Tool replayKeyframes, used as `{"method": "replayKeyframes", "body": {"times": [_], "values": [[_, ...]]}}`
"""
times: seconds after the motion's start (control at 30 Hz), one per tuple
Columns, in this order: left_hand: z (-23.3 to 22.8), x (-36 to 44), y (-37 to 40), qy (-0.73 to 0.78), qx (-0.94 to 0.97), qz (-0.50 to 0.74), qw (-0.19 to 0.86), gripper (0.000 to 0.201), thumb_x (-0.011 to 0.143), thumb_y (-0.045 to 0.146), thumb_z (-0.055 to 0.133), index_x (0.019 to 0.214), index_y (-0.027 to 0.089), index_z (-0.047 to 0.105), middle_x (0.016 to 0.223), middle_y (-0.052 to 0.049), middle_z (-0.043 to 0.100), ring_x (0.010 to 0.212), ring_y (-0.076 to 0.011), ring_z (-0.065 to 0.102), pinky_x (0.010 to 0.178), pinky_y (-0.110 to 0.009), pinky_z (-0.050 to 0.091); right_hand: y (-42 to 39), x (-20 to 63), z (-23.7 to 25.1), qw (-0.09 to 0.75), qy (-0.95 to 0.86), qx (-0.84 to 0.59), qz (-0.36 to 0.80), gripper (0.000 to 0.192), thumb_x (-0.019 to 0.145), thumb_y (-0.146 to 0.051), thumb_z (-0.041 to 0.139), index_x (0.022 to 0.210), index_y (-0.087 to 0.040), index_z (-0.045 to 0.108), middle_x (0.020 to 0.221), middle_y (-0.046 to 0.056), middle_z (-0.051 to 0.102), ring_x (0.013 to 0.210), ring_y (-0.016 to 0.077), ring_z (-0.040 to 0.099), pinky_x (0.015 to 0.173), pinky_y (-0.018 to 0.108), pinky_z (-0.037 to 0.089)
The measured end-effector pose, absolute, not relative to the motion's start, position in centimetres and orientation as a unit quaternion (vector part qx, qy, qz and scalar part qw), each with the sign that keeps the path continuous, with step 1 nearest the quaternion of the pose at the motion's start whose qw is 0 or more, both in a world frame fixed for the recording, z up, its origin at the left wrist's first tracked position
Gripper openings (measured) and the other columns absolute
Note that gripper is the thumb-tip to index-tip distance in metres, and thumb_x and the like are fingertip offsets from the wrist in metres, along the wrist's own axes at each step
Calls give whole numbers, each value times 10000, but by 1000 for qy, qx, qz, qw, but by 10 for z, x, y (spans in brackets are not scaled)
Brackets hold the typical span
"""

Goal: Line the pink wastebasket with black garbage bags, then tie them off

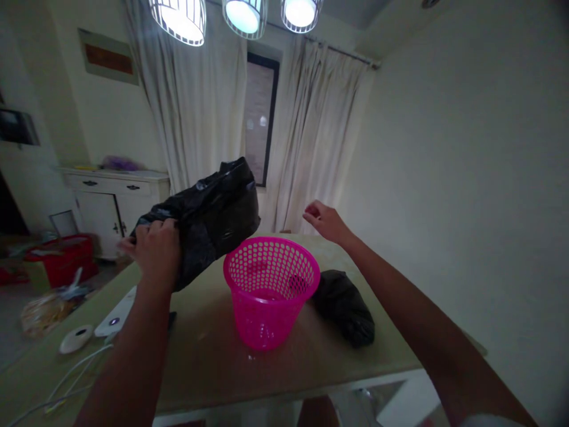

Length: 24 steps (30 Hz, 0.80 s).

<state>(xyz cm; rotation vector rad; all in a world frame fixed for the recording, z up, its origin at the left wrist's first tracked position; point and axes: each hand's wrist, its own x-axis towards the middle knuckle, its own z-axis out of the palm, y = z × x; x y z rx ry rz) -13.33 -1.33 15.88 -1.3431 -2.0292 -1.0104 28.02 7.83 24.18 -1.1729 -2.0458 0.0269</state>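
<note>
My left hand (pixel 157 246) grips the gathered end of a black plastic bag (pixel 217 207), which is puffed out and raised above the table, up and to the left of a pink basket (pixel 267 320). The bag's right end reaches close to the basket's rim. My right hand (pixel 326 220) is in the air to the right, above the level of the rim. Its fingers are loosely curled, thumb slightly apart, with nothing visible between them. The perforated basket stands upright on the table. Beside it on the right lies another black plastic bag (pixel 344 308), crumpled.
The table (pixel 213 367) has a white power strip (pixel 116 314), a white oval device (pixel 76 339) and cables (pixel 73 376) on its left side. A white cabinet (pixel 115 204) stands behind. Red bags (pixel 66 261) sit on the floor at left. Lamps (pixel 244 18) hang overhead.
</note>
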Motion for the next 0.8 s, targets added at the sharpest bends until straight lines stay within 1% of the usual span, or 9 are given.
{"method": "replayKeyframes", "body": {"times": [0.1,0.2,0.23,0.3,0.4,0.5,0.63,0.7,0.8], "values": [[129,-137,-6,-791,-460,-338,222,428,1093,284,354,1184,141,747,1159,-218,761,1217,-447,624,1082,-720,384,55,316,166,244,-782,-573,-26,131,1014,-296,647,947,-194,694,951,98,776,878,238,703,816,368,516],[103,-135,4,-802,-475,-328,151,476,1085,329,339,1240,145,750,1231,-247,756,1218,-461,645,1079,-713,402,21,341,89,163,-785,-598,-3,225,1044,-346,620,1118,-171,741,1126,145,789,1032,277,739,904,389,562],[94,-134,7,-802,-484,-328,126,489,1084,341,334,1244,147,753,1241,-257,755,1211,-468,653,1065,-714,413,10,347,67,138,-809,-571,1,297,1016,-344,669,1249,-173,735,1260,159,770,1159,296,728,997,407,564],[77,-132,12,-794,-503,-328,89,514,1082,364,327,1248,140,758,1258,-279,753,1209,-489,661,1048,-731,420,-10,357,32,67,-834,-548,4,666,891,-315,809,1522,-195,634,1539,189,652,1340,371,669,1110,488,550],[56,-130,16,-773,-536,-337,43,539,1083,429,349,1251,121,759,1259,-303,756,1220,-509,673,1053,-739,424,-24,375,5,5,-821,-571,-8,845,814,-148,763,1632,-213,561,1510,201,676,1340,408,678,1113,550,566],[48,-123,13,-744,-539,-395,21,528,1073,462,408,1335,133,729,1369,-299,731,1295,-495,663,1094,-712,432,-15,399,9,94,-775,-625,-16,692,807,-60,595,1474,-208,700,1388,178,756,1337,356,705,1171,514,552],[63,-97,-6,-637,-536,-554,28,487,1082,466,424,1349,178,711,1410,-212,737,1358,-371,659,1173,-544,456,8,428,58,362,-668,-650,-21,426,919,-276,509,1253,-214,765,1307,165,797,1256,356,745,1160,547,559],[76,-80,-22,-536,-595,-599,16,444,1107,452,414,1264,197,741,1323,-163,780,1291,-306,693,1154,-467,475,15,432,98,479,-609,-630,-44,409,940,-435,522,1199,-231,764,1223,162,812,1180,372,755,1093,570,580],[90,-54,-43,-404,-729,-552,-16,427,1139,393,412,1000,224,778,1106,-88,830,1135,-249,737,1116,-442,457,14,423,167,598,-567,-562,-81,411,872,-540,636,1115,-237,771,1111,140,812,1062,349,750,1020,553,586]]}}
